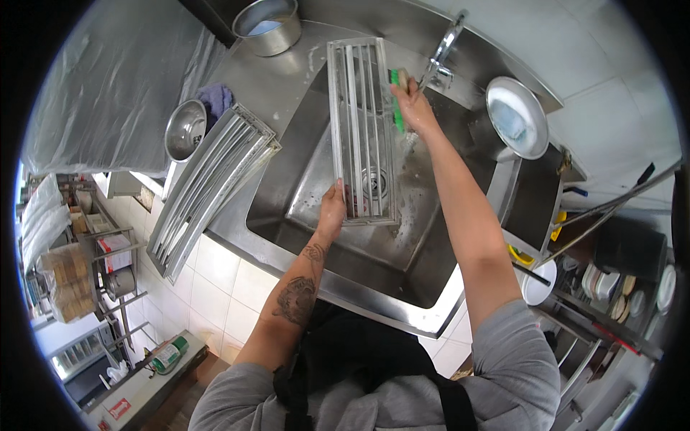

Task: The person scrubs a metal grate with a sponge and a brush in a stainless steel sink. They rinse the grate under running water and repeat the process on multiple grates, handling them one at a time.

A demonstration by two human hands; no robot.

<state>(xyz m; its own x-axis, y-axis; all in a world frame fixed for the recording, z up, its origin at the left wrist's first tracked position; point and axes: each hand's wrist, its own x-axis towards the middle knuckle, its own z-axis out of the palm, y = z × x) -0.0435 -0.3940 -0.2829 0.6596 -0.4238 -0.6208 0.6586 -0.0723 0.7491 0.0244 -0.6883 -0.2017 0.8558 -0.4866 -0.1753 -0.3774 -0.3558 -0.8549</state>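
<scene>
A rectangular metal grille with long slats (351, 129) is held over the stainless steel sink basin (431, 237). My left hand (332, 209) grips its lower left edge. In my right hand (414, 108) is a scrubbing brush with a green edge (398, 102), pressed against or close beside the grille's right edge; contact is hard to tell through the blur. Below the grille, the sink drain (374, 183) shows between the slats. The chrome faucet (444, 46) stands just beyond my right hand, and water appears to run near it.
More slatted grilles (215, 188) lie stacked on the left drainboard, jutting past its front edge. Beside them sit a steel bowl (186, 131) and a purple cloth (215, 101). A metal pot (268, 32) stands at the back. A basin with bluish suds (516, 118) rests at the right.
</scene>
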